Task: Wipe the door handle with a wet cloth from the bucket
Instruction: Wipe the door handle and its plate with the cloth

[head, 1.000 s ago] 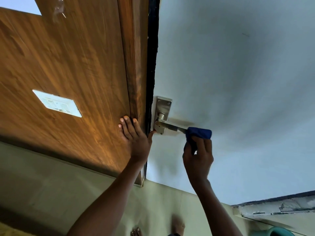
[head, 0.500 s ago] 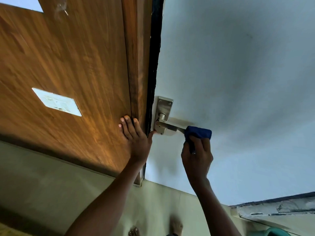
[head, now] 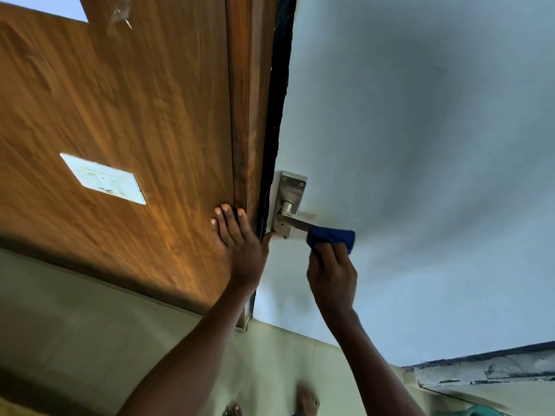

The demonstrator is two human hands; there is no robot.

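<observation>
Two hands are up: the right hand pinches a blue cloth round the far end of the door handle, while the left hand lies flat, fingers spread, on the wooden frame. Best to squeeze snugly and slide toward the plate.

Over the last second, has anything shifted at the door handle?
Barely. The right hand keeps the blue cloth wrapped on the outer end of the lever, edging slightly toward the backplate. The left hand stays flat on the wooden door edge.
</observation>
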